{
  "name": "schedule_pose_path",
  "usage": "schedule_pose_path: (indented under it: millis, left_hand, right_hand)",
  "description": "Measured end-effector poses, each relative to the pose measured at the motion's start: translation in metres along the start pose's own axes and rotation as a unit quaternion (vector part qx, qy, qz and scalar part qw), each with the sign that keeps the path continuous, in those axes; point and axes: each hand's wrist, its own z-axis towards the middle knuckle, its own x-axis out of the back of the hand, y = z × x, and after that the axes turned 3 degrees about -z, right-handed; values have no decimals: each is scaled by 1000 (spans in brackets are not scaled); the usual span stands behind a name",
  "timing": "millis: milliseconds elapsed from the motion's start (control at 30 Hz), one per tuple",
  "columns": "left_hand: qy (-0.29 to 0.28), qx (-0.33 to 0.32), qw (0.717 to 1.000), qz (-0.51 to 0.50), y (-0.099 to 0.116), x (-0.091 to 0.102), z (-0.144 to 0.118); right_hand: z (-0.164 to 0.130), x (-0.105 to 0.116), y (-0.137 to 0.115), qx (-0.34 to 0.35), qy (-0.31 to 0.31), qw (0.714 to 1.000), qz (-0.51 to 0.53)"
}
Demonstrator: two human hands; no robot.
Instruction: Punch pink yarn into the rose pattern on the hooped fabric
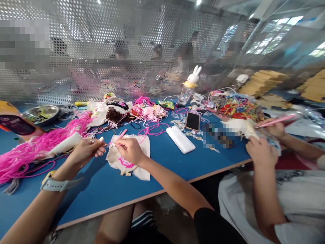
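**stitchfan:** So what's on the blue table [101,189] right in front?

**hoopy_k:** A piece of cream cloth [132,157] stretched in a small wooden embroidery hoop [126,173], lying flat near the table's near edge, a bit left of centre. Raw frayed edges, and a patch of pink stitching showing under the hand. The hoop's little clamp pokes out at the near side.

**stitchfan:** And the hands?

**hoopy_k:** Right hand [130,149] rests on the cloth, fingers pinched shut around a pink punch needle [122,134]. Left hand [87,149], watch on the wrist, sits just left of the cloth with fingertips closed together on what looks like thin thread, too fine to be sure.

**stitchfan:** Anything around it?

**hoopy_k:** Big heap of pink yarn [38,145] to the left, a white phone [180,139] to the right, a dark phone [192,121] farther off. On the right, another person's hands [261,150] work on white fabric with a pink tool.
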Motion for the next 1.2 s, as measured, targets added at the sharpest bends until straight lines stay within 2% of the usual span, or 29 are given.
schedule_pose_path:
  millis: [100,367,500,600,700,733,767,800,833,900,933,967,1000,1067,1200]
  left_hand:
    - [12,70,995,-72,2,-1,0]
    - [17,110,988,-103,5,0,-1]
    - [3,102,990,-95,8,0,-3]
    - [-6,86,994,-70,5,1,-3]
    - [-75,87,993,37,4,1,-5]
    - [-90,68,989,91,5,0,-6]
    - [-80,23,985,150,6,-2,-8]
    - [-40,-47,975,212,7,-5,-10]
    - [14,-132,952,276,8,-8,-12]
    - [107,-299,866,387,7,-14,-13]
    - [118,-356,823,427,6,-16,-13]
    - [109,-389,793,456,3,-16,-12]
    - [92,-403,778,472,0,-16,-10]
    - [80,-405,777,475,-6,-15,-8]
    - [112,-402,781,465,-11,-13,-8]
  right_hand:
    - [0,-1,0,-8,7,999,33]
    - [1,-7,6,-32,18,993,111]
    - [2,-4,5,-51,-10,989,135]
    - [4,1,8,-60,-24,991,114]
    - [9,10,13,-96,-26,993,66]
    - [11,14,15,-115,-25,992,55]
    - [13,16,17,-134,-23,989,50]
    - [15,19,19,-150,-20,987,56]
    - [17,21,20,-162,-17,984,73]
    - [18,22,20,-169,-22,975,139]
    - [18,22,19,-167,-31,969,181]
    - [18,22,18,-163,-40,961,220]
    - [17,21,17,-163,-48,953,252]
    - [17,20,16,-177,-65,937,295]
    - [16,21,16,-216,-100,907,347]
